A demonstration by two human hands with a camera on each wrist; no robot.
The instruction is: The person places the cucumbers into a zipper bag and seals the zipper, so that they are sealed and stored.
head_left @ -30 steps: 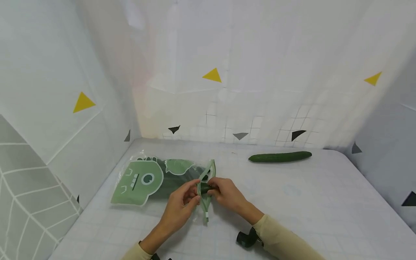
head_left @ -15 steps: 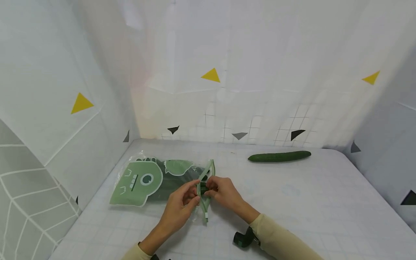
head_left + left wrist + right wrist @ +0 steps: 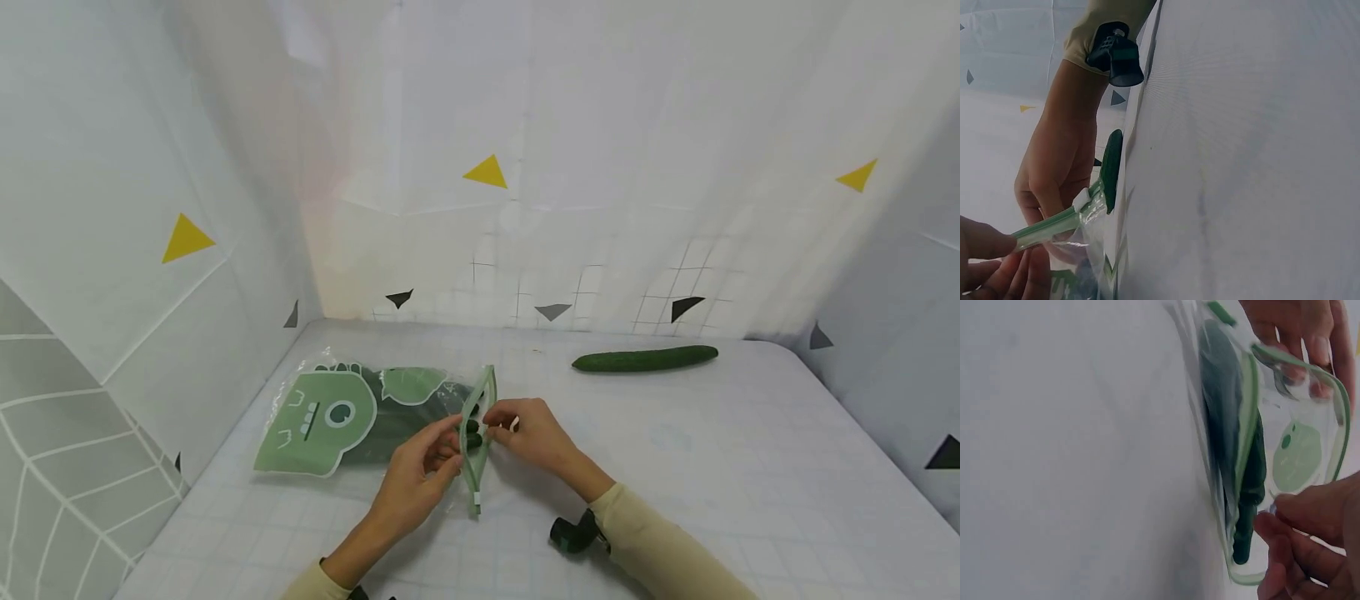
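A clear zip bag point(image 3: 318, 425) printed with green cartoon shapes lies on its side, its mouth facing right. Dark green cucumbers fill it; their ends point(image 3: 472, 437) show at the parted green zip edges. My left hand point(image 3: 416, 471) holds the bag's near zip edge between thumb and fingers, also seen in the left wrist view. At the opening is my right hand point(image 3: 532, 433), its thumb and index fingertips close together beside a cucumber point(image 3: 1249, 487). I cannot tell whether those fingertips pinch the bag's edge. The zip's white slider point(image 3: 1081, 199) sits at the strip's end.
A single cucumber point(image 3: 645, 360) lies at the back right of the white table point(image 3: 720, 483). White sheets point(image 3: 600, 125) with yellow and dark triangles enclose the table. A black wrist-worn camera point(image 3: 573, 533) hangs below the right sleeve.
My right hand has drawn back slightly to the right from the cucumber end it gripped; that end now sits deeper inside the bag's mouth. The left hand keeps its place.
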